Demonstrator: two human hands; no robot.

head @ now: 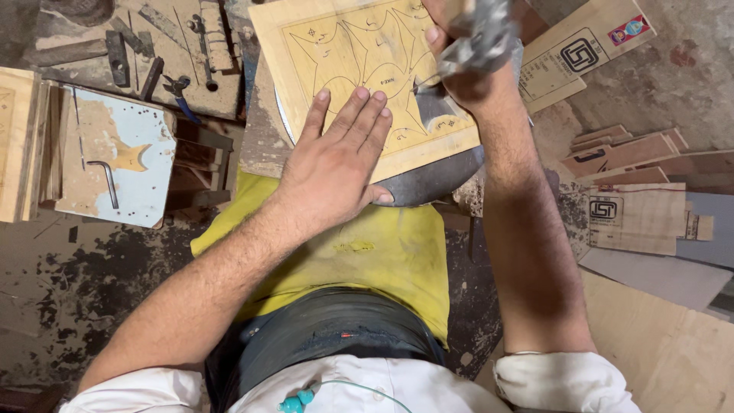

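In the head view, the left hand [332,164] lay flat, fingers [358,122] spread and pressed palm-down on a thin rectangular plywood panel carrying a yellow paper pattern of curved black outlines [359,69]. The panel rested on a round grey metal surface [428,183], directly ahead of the person's lap, with its near edge overhanging towards a yellow cloth [382,252] spread over the knees. The right hand [462,53] was closed around a blurred grey tool grip [482,38] at the panel's right side, where a grey area showed through a part already cut away [432,107]; the fingers were wrapped tight, though the tool's working end could not be made out. The panel appeared light, stiff and thin, likely to flex or vibrate near the cut and to splinter along narrow bridges of the pattern; a flat palm hold close to the cut line, clear of the tool, seemed the soundest grip. To the left lay a pale blue painted board with a star-shaped opening [115,157] bearing a bent hex key [103,180], with blue-handled pliers [180,92] beyond. Stacked plywood offcuts [634,210] lay on the floor at right.
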